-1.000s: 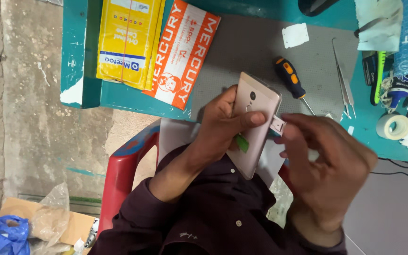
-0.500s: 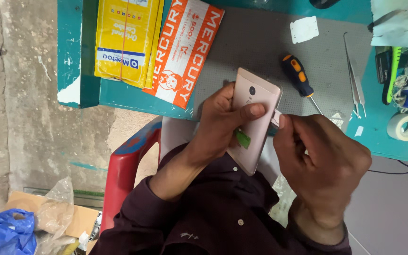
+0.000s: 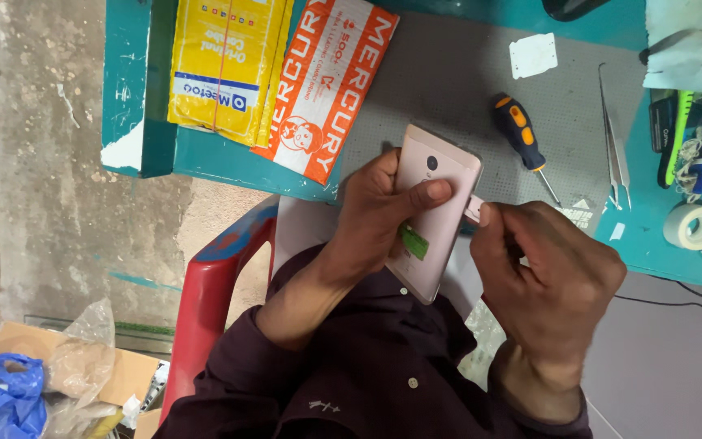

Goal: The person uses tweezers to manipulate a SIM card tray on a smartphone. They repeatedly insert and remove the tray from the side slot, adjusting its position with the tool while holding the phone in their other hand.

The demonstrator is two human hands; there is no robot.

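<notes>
Illumination is even and diffuse – moderately bright, with no single source visible. Soft, weak shadows lie beneath the orange-and-black-handled screwdriver (image 3: 518,132) at upper centre. A mild sheen appears on the glossy yellow plastic packet (image 3: 223,65) at upper left. Focus is sharp at centre; the frame edges – especially lower left – appear slightly softer.

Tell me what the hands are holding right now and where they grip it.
The left hand holds a pinkish phone back-side up, thumb across its back, fingers wrapped around its edge. The right hand pinches a small tray-like piece at the phone's side edge.
</notes>
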